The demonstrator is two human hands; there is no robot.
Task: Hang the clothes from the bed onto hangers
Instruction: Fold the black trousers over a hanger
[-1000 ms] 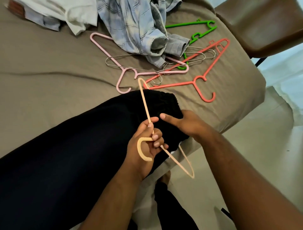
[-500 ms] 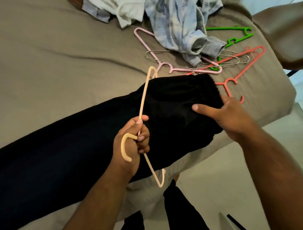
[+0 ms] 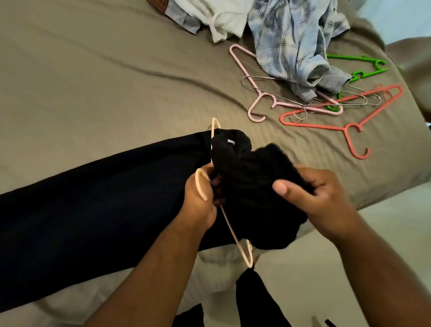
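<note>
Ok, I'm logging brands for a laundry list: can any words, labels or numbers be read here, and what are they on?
No text is readable in this view.
White tag on the black garment: too small and blurred to read.
Brown patch at the top edge: cut off, nothing legible.
Cream hanger: no marking shows.

No legible text — none anywhere.
</note>
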